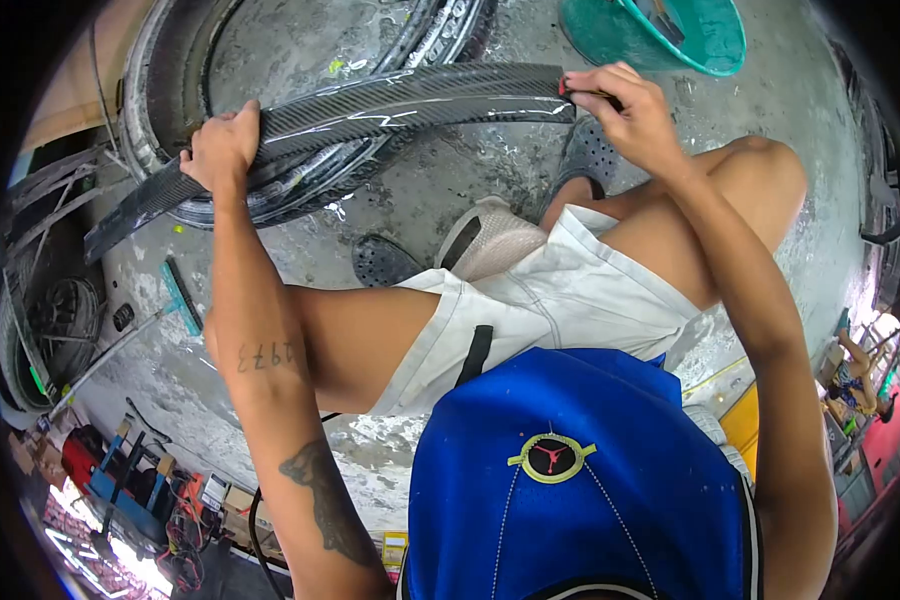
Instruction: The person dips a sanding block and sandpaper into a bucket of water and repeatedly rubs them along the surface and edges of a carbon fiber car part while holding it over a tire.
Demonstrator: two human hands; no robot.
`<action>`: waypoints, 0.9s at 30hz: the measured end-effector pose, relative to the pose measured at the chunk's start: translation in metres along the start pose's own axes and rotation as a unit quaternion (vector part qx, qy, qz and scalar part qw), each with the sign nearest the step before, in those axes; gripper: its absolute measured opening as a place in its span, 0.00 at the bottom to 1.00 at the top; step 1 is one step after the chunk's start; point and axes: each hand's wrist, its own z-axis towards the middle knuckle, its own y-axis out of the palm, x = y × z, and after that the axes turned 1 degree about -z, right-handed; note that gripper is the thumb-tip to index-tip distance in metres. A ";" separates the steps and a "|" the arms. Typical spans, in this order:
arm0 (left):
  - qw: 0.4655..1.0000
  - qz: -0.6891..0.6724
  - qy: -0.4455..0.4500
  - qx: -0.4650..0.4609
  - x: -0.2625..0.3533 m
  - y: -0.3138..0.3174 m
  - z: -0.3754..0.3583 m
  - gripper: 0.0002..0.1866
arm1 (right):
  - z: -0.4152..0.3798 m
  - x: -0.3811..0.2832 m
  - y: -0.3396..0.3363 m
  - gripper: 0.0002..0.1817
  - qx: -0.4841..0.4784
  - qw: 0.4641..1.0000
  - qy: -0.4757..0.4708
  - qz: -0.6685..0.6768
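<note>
A long, curved strip with a glossy black carbon-fibre weave (400, 104) stretches across the upper view over my lap. My left hand (222, 150) is closed around it left of its middle, thumb over the top edge. At the strip's right end, my right hand (625, 108) pinches a small red-and-black tool (567, 87), its red tip right at the strip's cut edge. My fingers hide most of this tool, so I cannot tell its kind.
Behind the strip, a dark ring-shaped moulding (142, 110) lies on the stained concrete floor (300, 50). A green tub (595, 35) stands at upper right. A teal squeegee (180, 295) lies at left. Farther right, another person (858, 365) is partly visible.
</note>
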 end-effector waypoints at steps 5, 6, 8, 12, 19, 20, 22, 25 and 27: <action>0.999 -0.017 0.015 0.034 -0.008 0.013 0.008 0.34 | 0.023 -0.023 0.040 0.09 0.033 0.996 -0.081 -0.003; 0.999 -0.014 0.017 0.031 -0.008 0.013 0.006 0.34 | 0.014 -0.023 0.035 0.09 0.033 0.997 -0.076 -0.002; 0.999 -0.007 0.019 0.025 -0.008 0.010 0.005 0.34 | 0.001 -0.011 0.013 0.09 0.013 0.997 -0.081 -0.006; 1.000 -0.002 0.010 0.012 -0.003 0.005 0.000 0.33 | 0.007 -0.017 0.020 0.09 0.022 0.997 -0.070 -0.005; 0.999 -0.014 0.013 0.034 -0.003 0.005 -0.001 0.33 | 0.017 -0.042 0.020 0.10 0.024 0.949 0.172 0.264; 1.000 -0.014 0.012 0.021 0.001 -0.001 -0.005 0.33 | 0.011 -0.039 0.009 0.12 0.056 0.864 0.309 0.392; 1.000 -0.003 0.013 0.008 -0.001 0.001 0.000 0.33 | 0.001 -0.020 -0.002 0.14 0.084 0.814 0.306 0.486; 1.000 -0.011 0.022 -0.017 -0.004 0.001 0.005 0.35 | 0.000 -0.005 -0.002 0.17 0.116 0.757 0.298 0.570; 0.999 -0.021 0.022 -0.033 -0.002 -0.002 0.003 0.36 | 0.005 -0.012 -0.001 0.14 0.145 0.756 0.309 0.558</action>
